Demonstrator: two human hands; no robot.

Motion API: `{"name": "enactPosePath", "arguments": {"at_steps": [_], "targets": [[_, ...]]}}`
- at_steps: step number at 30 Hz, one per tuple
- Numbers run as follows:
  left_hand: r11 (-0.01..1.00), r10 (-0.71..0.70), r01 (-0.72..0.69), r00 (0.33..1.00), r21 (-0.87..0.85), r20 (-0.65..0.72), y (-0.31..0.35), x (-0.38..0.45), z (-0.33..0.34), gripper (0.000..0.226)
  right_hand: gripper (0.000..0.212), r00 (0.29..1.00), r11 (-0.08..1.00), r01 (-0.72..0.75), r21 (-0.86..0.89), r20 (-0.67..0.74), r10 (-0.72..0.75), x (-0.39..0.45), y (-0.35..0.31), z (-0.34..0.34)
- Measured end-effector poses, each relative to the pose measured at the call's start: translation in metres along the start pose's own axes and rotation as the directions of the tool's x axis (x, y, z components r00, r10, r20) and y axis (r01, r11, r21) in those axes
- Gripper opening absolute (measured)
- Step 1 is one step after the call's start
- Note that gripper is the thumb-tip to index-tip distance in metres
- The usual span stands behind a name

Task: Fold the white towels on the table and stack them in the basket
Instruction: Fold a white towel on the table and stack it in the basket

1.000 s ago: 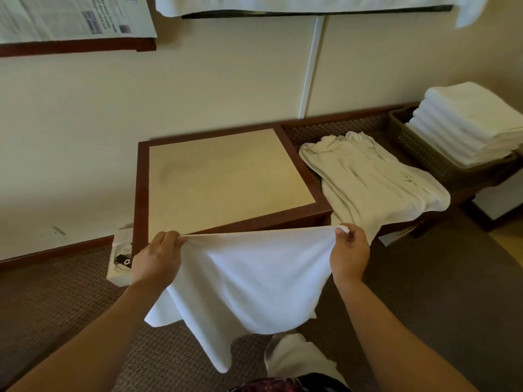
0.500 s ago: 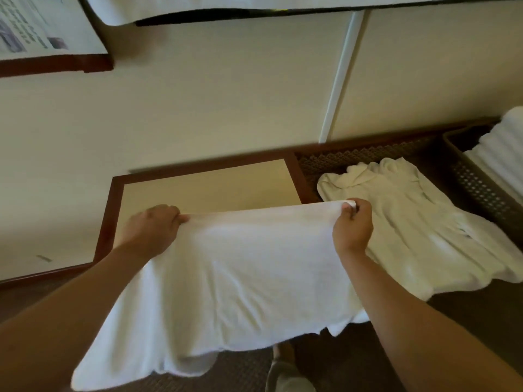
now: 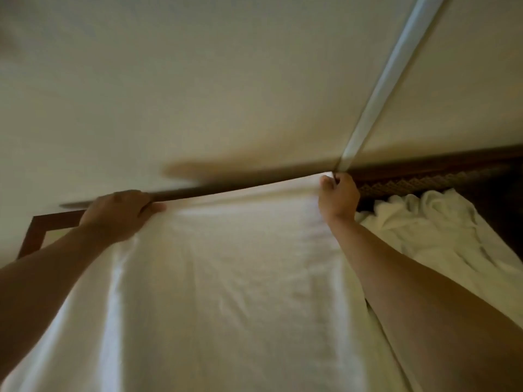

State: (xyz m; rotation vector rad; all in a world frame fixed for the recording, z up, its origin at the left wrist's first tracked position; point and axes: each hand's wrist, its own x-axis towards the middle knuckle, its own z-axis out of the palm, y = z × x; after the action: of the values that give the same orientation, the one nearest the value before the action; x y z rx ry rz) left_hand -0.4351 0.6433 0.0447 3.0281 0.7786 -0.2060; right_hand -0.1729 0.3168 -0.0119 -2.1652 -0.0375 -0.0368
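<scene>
White towel (image 3: 226,278), hanging off the near edge a second ago, now lies spread across the tabletop (image 3: 36,224). Left hand (image 3: 119,213) and right hand (image 3: 338,199) each pinch a far corner at the back edge. Judged ready for the first fold; basket out of view.

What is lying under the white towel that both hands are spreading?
The white towel lies spread over the table, whose dark wooden frame shows only at the far-left corner. The left hand and right hand grip its far corners. The tabletop beneath is covered.
</scene>
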Motion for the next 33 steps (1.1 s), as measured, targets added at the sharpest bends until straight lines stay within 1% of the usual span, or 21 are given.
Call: {"name": "enactPosePath", "arguments": {"at_steps": [2,6,9,11,12,13,14,15,16,17,18,19,20,21,22,25,27,29,31,32,33], "targets": [[1.000,-0.003,0.002,0.999,0.022,0.041,0.000,0.017,0.007,0.054,0.037,0.998,0.997,-0.044,-0.057,0.035,0.046,0.018,0.002,0.011],[0.999,-0.041,0.044,0.994,-0.021,0.098,0.000,0.043,0.026,0.045,0.025,0.998,0.993,-0.051,-0.110,0.039,0.056,0.036,0.022,0.027],[0.983,-0.131,0.140,0.988,-0.120,0.086,0.006,0.052,0.030,0.040,0.028,0.999,0.990,-0.031,-0.137,0.012,0.033,0.038,0.029,0.029],[0.957,-0.209,0.228,0.971,-0.181,0.117,0.006,0.055,0.030,0.040,0.031,0.996,0.966,-0.089,-0.244,-0.036,0.083,0.032,0.022,0.029],[0.940,-0.229,0.256,0.963,-0.226,0.140,0.006,0.055,0.030,0.039,0.034,0.993,0.932,-0.097,-0.350,-0.092,0.069,0.025,0.016,0.029],[0.919,-0.231,0.269,0.960,-0.289,0.159,0.004,0.053,0.031,0.039,0.037,0.991,0.896,-0.056,-0.442,-0.132,-0.004,0.015,0.007,0.029],[0.890,-0.229,0.277,0.958,-0.362,0.171,-0.001,0.050,0.033,0.038,0.039,0.985,0.869,0.056,-0.491,-0.113,-0.127,-0.001,-0.004,0.034],[0.855,-0.227,0.285,0.957,-0.433,0.182,-0.008,0.045,0.033,0.037,0.038,0.964,0.844,0.220,-0.490,-0.020,-0.263,-0.022,-0.017,0.044],[0.823,-0.221,0.290,0.956,-0.488,0.195,-0.014,0.040,0.033,0.036,0.037,0.922,0.809,0.382,-0.446,0.125,-0.366,-0.045,-0.030,0.056],[0.801,-0.211,0.289,0.956,-0.525,0.205,-0.018,0.036,0.033,0.036,0.035,0.856,0.776,0.513,-0.367,0.290,-0.429,-0.070,-0.042,0.069],[0.785,-0.202,0.290,0.955,-0.548,0.216,-0.027,0.028,0.031,0.035,0.037,0.766,0.743,0.605,-0.286,0.462,-0.447,-0.099,-0.056,0.088],[0.774,-0.183,0.277,0.959,-0.569,0.218,-0.033,0.023,0.030,0.035,0.042,0.664,0.702,0.671,-0.239,0.615,-0.425,-0.124,-0.067,0.104],[0.765,-0.165,0.269,0.960,-0.586,0.225,-0.044,0.017,0.028,0.034,0.048,0.574,0.661,0.717,-0.223,0.728,-0.377,-0.147,-0.078,0.121],[0.761,-0.146,0.265,0.959,-0.592,0.242,-0.051,0.011,0.027,0.033,0.054,0.521,0.636,0.736,-0.233,0.795,-0.311,-0.163,-0.082,0.135],[0.760,-0.130,0.275,0.952,-0.589,0.277,-0.066,0.003,0.023,0.032,0.059,0.507,0.622,0.738,-0.261,0.823,-0.257,-0.177,-0.088,0.148],[0.737,-0.064,0.323,0.908,-0.594,0.415,-0.104,-0.014,0.015,0.039,0.065,0.567,0.592,0.722,-0.356,0.796,-0.212,-0.184,-0.092,0.163],[0.732,-0.006,0.340,0.870,-0.591,0.494,-0.128,-0.025,0.009,0.056,0.065,0.593,0.586,0.712,-0.387,0.778,-0.207,-0.181,-0.092,0.161],[0.777,0.024,0.328,0.837,-0.537,0.547,-0.155,-0.032,0.001,0.078,0.064,0.605,0.585,0.703,-0.405,0.772,-0.193,-0.181,-0.095,0.161],[0.847,-0.018,0.298,0.843,-0.440,0.538,-0.183,-0.033,-0.004,0.087,0.064,0.626,0.579,0.692,-0.430,0.757,-0.187,-0.184,-0.097,0.162],[0.872,-0.054,0.283,0.866,-0.399,0.497,-0.194,-0.030,-0.002,0.081,0.064,0.638,0.572,0.688,-0.447,0.747,-0.185,-0.183,-0.097,0.162],[0.881,-0.092,0.276,0.896,-0.384,0.434,-0.204,-0.025,0.002,0.068,0.064,0.650,0.567,0.683,-0.460,0.737,-0.185,-0.185,-0.098,0.164]]}}
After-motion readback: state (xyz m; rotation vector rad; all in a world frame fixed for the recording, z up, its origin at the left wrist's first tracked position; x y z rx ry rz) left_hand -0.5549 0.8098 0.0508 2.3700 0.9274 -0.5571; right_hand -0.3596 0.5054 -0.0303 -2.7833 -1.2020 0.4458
